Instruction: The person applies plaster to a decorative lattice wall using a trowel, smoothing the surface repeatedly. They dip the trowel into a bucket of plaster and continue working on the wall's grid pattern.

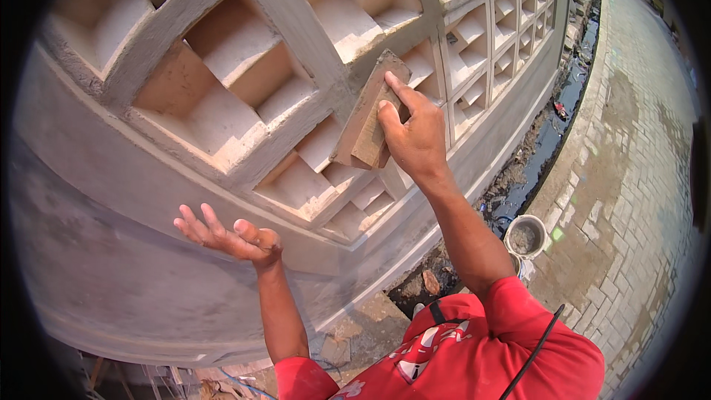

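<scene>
My right hand (418, 130) is closed round the handle of a wooden plastering float (372, 107). The float's board lies against or just in front of the joint between the vent blocks (222, 59); whether it touches cannot be told. Around it, the grey mortar joint (348, 78) looks darker than the pale block faces. Lower and to the left, my left hand (229, 237) is held out with its palm up and fingers apart. Nothing lies in it, and it hovers in front of the smooth grey lower wall (141, 215).
Right of the wall runs a narrow ditch of dark water (544, 155), with rubble along its edge. A bucket of grey mix (525, 237) stands beside it near my right elbow. Beyond lies a paved brick road (637, 178). Poles or sticks show at the lower left.
</scene>
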Demonstrator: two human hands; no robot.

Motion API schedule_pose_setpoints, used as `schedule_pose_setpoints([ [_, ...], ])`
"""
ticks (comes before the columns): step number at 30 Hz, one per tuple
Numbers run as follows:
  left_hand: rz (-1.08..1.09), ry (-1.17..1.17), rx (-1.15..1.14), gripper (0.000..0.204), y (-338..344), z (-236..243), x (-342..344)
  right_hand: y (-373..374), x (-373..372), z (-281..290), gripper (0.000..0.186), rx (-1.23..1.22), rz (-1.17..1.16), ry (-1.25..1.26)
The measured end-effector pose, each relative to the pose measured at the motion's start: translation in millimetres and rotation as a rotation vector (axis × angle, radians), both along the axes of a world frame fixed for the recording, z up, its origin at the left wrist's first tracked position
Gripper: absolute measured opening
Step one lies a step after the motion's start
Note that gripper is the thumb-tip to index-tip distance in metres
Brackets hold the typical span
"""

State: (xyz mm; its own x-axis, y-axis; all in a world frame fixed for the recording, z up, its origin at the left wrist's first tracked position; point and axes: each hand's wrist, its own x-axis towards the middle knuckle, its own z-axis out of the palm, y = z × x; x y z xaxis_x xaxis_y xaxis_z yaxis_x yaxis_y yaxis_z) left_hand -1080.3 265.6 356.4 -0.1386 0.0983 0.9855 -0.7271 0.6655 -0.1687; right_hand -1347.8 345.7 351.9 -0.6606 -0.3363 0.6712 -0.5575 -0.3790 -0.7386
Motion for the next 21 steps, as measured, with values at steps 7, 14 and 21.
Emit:
schedule_pose_setpoints([
  [7, -0.04, 0.018, -0.001, 0.05, -5, -1, -7, 10, 67, -6, 0.048, 0.342, 0.155, 0.152],
  [14, 0.025, -0.008, -0.017, 0.049, -2, -1, -3, 19, -47, -12, 0.047, 0.056, 0.076, -0.155],
  [21, 0.056, -0.003, -0.029, 0.049, -2, 2, -11, -9, -67, 22, 0.049, 0.08, 0.028, -0.099],
])
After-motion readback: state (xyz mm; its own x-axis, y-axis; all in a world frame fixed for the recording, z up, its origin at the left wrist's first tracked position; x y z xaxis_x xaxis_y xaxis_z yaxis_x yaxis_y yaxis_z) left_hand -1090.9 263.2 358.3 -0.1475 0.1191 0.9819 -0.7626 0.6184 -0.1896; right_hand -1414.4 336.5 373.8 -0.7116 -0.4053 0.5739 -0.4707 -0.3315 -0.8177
